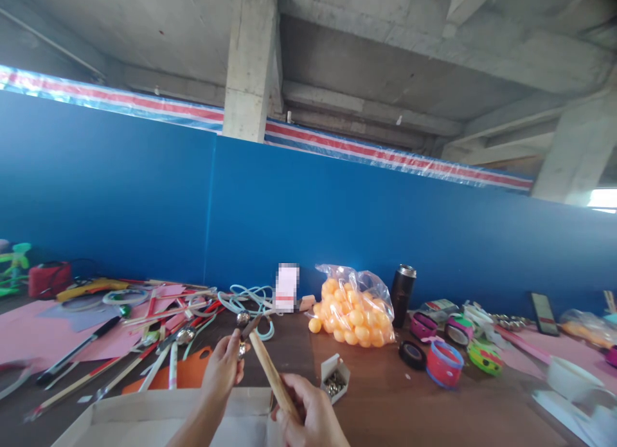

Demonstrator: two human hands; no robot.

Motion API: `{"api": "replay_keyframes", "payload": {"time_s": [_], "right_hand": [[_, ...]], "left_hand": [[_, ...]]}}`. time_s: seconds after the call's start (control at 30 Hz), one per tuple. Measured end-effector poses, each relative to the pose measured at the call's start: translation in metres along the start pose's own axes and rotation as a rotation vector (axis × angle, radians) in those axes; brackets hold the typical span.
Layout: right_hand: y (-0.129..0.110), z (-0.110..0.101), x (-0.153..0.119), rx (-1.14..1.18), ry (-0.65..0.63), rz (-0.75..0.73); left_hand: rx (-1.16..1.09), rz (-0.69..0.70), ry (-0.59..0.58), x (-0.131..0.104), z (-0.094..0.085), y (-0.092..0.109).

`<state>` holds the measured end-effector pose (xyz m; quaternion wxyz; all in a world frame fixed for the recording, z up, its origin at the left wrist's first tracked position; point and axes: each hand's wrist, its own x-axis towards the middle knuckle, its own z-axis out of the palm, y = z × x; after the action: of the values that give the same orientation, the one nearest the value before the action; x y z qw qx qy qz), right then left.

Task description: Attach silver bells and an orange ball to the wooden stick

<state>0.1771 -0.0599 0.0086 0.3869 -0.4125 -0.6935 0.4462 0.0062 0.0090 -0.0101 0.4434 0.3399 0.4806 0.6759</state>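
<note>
My left hand (pixel 222 364) is closed in a pinch on a dark strip with round silver bells (pixel 243 318) at its edges. My right hand (pixel 308 411) wraps round the lower part of a pale wooden stick (pixel 270 373), which tilts up and to the left. The stick's upper end is close to the dark strip; I cannot tell whether they touch. Beneath both hands lies a shallow white cardboard box (pixel 120 413). Just right of my right hand, a small open carton (pixel 336 377) holds many little shiny metal pieces.
A clear bag of orange balls (pixel 354 315) stands by the blue partition (pixel 337 222), beside a black flask (pixel 403 296). Rolls of coloured tape (pixel 443 363) and black tape (pixel 412 355) lie to the right. Sticks, cords and pink sheets (pixel 29 331) clutter the left.
</note>
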Motion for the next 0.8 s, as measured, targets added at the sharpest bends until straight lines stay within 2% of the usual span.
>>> {"api": "replay_keyframes", "payload": {"time_s": [0.37, 0.7, 0.8], "right_hand": [[-0.0022, 0.0003, 0.0006, -0.024, 0.053, 0.014], [-0.0035, -0.0001, -0.0019, -0.039, 0.047, 0.034], [-0.0013, -0.0012, -0.0035, -0.097, 0.001, 0.081]], "left_hand": [[-0.028, -0.049, 0.025, 0.0005, 0.0011, 0.0], [0.019, -0.063, 0.049, -0.001, 0.0008, 0.0019], [0.036, -0.055, 0.037, -0.0019, 0.0013, 0.0019]]}}
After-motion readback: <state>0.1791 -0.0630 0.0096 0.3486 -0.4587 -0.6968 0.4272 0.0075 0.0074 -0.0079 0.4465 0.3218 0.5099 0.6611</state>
